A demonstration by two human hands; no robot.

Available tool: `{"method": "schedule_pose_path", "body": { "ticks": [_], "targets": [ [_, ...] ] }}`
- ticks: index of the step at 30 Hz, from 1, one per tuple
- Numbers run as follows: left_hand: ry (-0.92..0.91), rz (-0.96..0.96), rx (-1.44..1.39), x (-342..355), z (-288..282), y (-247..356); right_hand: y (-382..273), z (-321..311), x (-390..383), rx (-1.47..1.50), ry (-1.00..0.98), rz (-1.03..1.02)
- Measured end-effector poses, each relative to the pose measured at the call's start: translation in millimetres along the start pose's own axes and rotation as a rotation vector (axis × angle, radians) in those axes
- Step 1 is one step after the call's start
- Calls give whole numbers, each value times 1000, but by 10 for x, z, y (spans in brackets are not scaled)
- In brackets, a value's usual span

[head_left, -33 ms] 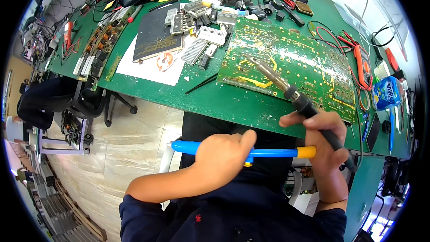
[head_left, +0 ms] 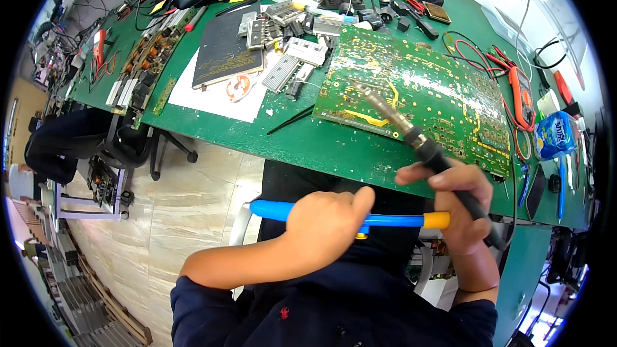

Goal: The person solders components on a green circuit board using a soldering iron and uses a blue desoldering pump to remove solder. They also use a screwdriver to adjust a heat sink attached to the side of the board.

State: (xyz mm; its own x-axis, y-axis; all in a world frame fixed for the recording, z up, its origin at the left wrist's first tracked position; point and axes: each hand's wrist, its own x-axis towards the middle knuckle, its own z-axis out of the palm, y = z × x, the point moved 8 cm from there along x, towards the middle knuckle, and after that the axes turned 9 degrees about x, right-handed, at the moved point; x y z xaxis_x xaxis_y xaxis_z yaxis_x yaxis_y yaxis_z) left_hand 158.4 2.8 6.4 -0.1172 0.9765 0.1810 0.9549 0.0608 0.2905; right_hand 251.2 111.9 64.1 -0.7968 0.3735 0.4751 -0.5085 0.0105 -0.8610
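Observation:
My left hand (head_left: 324, 225) grips a blue desoldering pump (head_left: 270, 209) held horizontally over my lap, thumb along its top. The pump's yellow end (head_left: 436, 220) meets my right hand (head_left: 464, 202), and whether it presses on the palm I cannot tell. That hand holds a black-handled soldering iron (head_left: 430, 152) at a slant, its metal tip pointing up-left over a large green circuit board (head_left: 437, 67) lying solder side up on the green bench (head_left: 231, 132). Black tweezers (head_left: 289, 120) lie left of the board.
Heat sinks (head_left: 276, 74), a black notebook (head_left: 222, 45) and white paper (head_left: 247, 106) lie back-left. A long component board (head_left: 138, 64) sits farther left. A red multimeter (head_left: 522, 96) and blue packet (head_left: 554, 135) are at right. A black chair (head_left: 128, 148) stands left below the bench.
My right hand and the soldering iron have shifted slightly left. My left hand and the pump have edged a little to the right.

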Motion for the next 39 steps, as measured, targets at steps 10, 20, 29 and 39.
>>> {"method": "schedule_pose_path", "body": {
  "ticks": [10, 20, 29, 39],
  "targets": [
    [33, 196, 94, 170, 136, 380, 277, 201, -86, -82, -164, -152],
    [-69, -176, 118, -26, -576, -709, -418, -401, -12, -403, 116, -252],
    [94, -760, -221, 542, -1277, -3032, -633, -787, -129, -405, 277, -217],
    [458, -244, 226, 797, -1255, -2137, -468, -828, 146, -392, 309, -71]
  ]
}}
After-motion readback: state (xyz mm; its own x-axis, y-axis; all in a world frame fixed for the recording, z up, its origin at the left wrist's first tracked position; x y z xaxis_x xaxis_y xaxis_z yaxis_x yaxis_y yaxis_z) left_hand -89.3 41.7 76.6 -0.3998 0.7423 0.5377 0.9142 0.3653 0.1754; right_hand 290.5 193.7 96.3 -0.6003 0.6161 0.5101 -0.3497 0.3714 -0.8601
